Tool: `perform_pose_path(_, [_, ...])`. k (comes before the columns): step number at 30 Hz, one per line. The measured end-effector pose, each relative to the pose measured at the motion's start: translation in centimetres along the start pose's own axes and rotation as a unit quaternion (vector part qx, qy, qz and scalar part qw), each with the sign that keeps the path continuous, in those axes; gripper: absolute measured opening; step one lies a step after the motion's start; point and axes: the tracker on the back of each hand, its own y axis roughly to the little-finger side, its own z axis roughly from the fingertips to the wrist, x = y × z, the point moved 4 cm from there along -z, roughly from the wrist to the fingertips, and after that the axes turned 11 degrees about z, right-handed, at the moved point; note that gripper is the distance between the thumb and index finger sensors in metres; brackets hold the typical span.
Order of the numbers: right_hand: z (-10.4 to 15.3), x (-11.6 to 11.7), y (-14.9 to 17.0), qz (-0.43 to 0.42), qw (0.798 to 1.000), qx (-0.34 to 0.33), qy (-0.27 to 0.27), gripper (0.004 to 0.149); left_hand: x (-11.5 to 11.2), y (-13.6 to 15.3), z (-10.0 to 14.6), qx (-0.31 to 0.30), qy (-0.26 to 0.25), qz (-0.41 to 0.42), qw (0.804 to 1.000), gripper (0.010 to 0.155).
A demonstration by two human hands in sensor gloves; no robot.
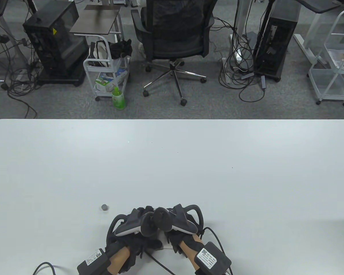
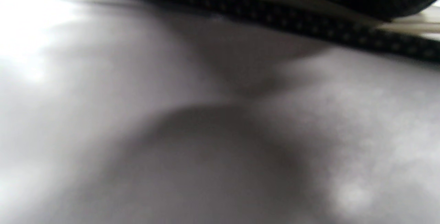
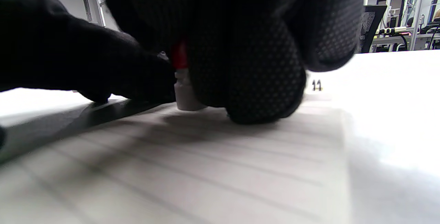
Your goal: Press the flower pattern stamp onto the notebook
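Right hand point(image 3: 240, 62): gripped stamp point(image 3: 184, 93), lower centre, upright on notebook point(image 3: 206, 169)
Left hand point(image 1: 132, 229): grip unclear
Advice: press straight down, no sliding

White desk point(image 1: 172, 160) fills lower frame. Both hands together at bottom centre edge, trackers on their backs touching: left hand point(image 1: 132, 229), right hand point(image 1: 183, 229). Black boxes on both wrists with cables trailing off bottom edge. Fingers hidden under trackers, grip can't be told. Small grey cap point(image 1: 104, 207) on desk just left of and beyond left hand, apart from it. Behind desk: grey carpet, black office chair point(image 1: 173, 37), white cart point(image 1: 107, 71) with green bottle point(image 1: 118, 98) beside it, black PC tower point(image 1: 56, 43) left, another tower point(image 1: 276, 40) right, white shelf cart point(image 1: 334, 63) far right, loose cables on floor.
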Motion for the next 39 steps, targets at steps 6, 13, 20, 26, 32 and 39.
perform_pose_path(6, [0.1, 0.0, 0.0, 0.002, 1.0, 0.0, 0.004, 0.045, 0.0, 0.0, 0.0, 0.0, 0.0, 0.0, 1.0, 0.102])
perform_pose_path(13, [-0.1, 0.0, 0.2, -0.011, 1.0, 0.006, -0.01, 0.045, 0.0, 0.0, 0.0, -0.002, 0.002, -0.003, 1.0, 0.102])
perform_pose_path(20, [0.3, -0.4, 0.3, 0.001, 1.0, 0.003, 0.009, 0.045, -0.1, 0.0, 0.0, -0.002, 0.002, -0.003, 1.0, 0.102])
perform_pose_path(26, [0.6, -0.8, 0.6, -0.003, 1.0, 0.001, 0.025, 0.046, -0.1, 0.0, 0.0, -0.002, 0.002, -0.003, 1.0, 0.101])
perform_pose_path(32, [1.2, -1.6, 2.0, 0.0, 0.999, 0.015, 0.039, 0.046, -0.1, 0.0, 0.0, -0.002, 0.002, -0.003, 1.0, 0.101])
perform_pose_path(39, [1.4, -1.2, 3.4, 0.003, 0.999, 0.026, 0.028, 0.045, -0.1, 0.0, 0.0, -0.002, 0.002, -0.003, 1.0, 0.101])
